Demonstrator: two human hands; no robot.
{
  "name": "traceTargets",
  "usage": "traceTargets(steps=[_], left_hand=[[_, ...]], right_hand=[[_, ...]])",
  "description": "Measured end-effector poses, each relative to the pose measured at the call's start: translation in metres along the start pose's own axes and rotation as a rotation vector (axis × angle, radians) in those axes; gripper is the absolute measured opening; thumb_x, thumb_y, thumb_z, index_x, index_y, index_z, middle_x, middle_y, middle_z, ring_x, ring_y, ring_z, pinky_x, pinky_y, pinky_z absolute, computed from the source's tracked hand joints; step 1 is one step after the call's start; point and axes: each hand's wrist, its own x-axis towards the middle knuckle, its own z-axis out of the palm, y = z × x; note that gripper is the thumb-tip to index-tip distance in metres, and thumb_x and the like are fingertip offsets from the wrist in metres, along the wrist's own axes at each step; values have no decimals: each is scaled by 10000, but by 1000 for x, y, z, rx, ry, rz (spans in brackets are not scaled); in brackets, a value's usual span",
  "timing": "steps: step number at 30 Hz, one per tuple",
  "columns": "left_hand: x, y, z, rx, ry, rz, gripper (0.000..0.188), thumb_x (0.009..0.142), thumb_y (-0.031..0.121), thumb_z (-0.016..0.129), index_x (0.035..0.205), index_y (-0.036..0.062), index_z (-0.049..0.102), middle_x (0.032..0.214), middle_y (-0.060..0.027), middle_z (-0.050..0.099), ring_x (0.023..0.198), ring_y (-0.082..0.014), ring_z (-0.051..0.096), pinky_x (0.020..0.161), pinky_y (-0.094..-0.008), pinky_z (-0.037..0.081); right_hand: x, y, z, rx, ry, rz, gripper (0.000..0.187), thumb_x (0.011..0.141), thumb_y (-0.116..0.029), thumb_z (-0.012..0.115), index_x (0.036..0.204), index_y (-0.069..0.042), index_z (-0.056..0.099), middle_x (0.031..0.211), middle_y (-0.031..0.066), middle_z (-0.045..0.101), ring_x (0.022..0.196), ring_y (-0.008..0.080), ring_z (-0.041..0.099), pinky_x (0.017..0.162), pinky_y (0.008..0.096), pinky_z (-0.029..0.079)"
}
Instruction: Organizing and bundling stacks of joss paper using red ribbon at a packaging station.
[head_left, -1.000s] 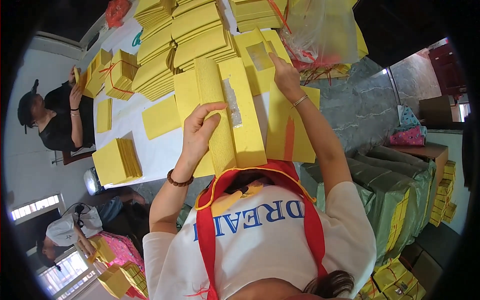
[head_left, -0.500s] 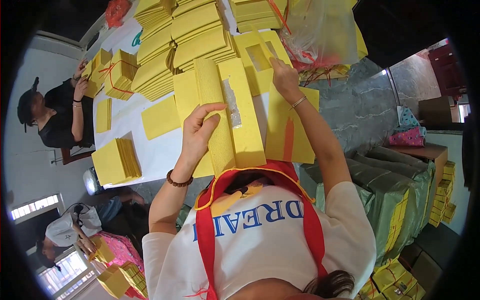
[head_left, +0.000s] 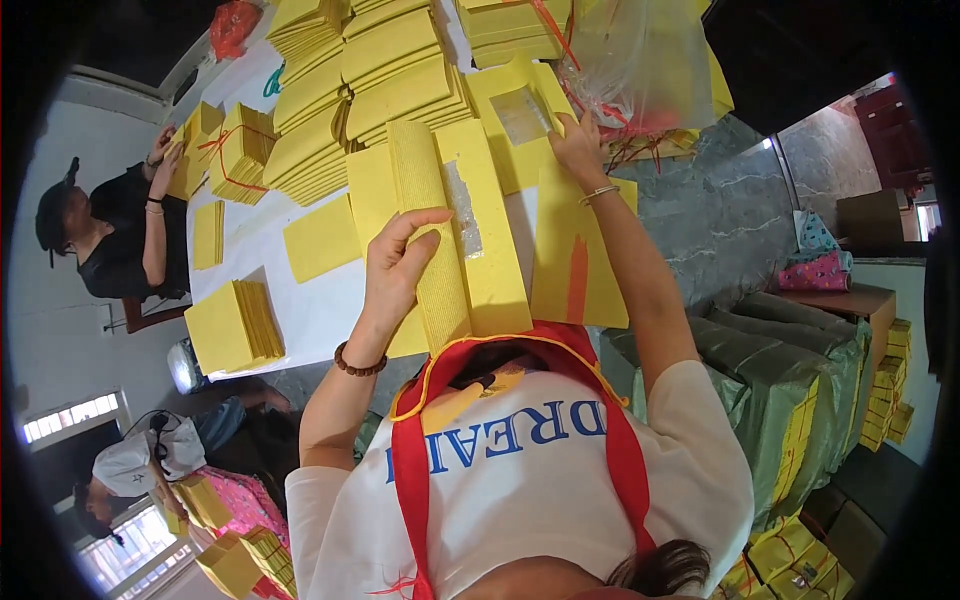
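My left hand (head_left: 395,262) curls over a thick, rolled-back fold of ribbed yellow paper (head_left: 415,160), its index finger and thumb pressed against it. Beside the fold lies a flat yellow panel (head_left: 498,270) with a clear, shiny patch (head_left: 463,215) along it. Farther off to the right, my right hand (head_left: 580,150) reaches to the edge of another yellow sheet (head_left: 500,160) with a clear rectangular patch (head_left: 521,115); its fingers are stretched and somewhat apart. Under my right forearm is a yellow piece (head_left: 560,255) with an orange-red stripe.
Tall stacks of folded yellow paper (head_left: 395,60) fill the table's far side. A clear plastic bag (head_left: 640,60) stands at far right. A tied yellow bundle (head_left: 242,150) and a stack (head_left: 235,325) sit left. Two people work at left; green-wrapped bales (head_left: 765,370) stand right.
My right hand has shifted slightly, its fingers spreading, and the narrow yellow strip raised over the far sheet's clear patch no longer stands across it. My left hand stays in place.
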Motion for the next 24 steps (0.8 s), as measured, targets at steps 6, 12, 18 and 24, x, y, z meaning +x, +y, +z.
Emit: traceTargets(steps=[6,12,18,24], left_hand=[[0,-1,-1,-14,2,-3,218,802,21,493,988,38,605,834,14,520,703,-45,422,641,-179,338],[1,1,1,-11,-10,14,215,805,22,492,989,37,603,851,15,519,712,-41,429,647,-178,341],[-1,1,0,-15,-7,-3,219,801,20,491,988,36,602,848,10,523,718,-43,432,653,-179,343],[0,0,0,6,-6,11,215,799,24,493,985,33,602,832,10,521,713,-47,429,653,-182,341]], right_hand=[[1,-4,-7,59,-163,33,463,748,-328,521,1165,-133,469,1276,162,350,1186,344,338,869,624,260],[12,11,2,63,-189,81,501,736,-362,530,1180,-141,455,1245,120,383,1152,329,380,863,609,278],[2,-4,-6,-3,-147,76,498,739,-363,541,1186,-160,458,1237,119,388,1145,312,391,864,614,271],[2,0,1,-30,-122,38,532,741,-355,555,1231,-186,439,1332,140,308,1227,284,321,896,655,219]])
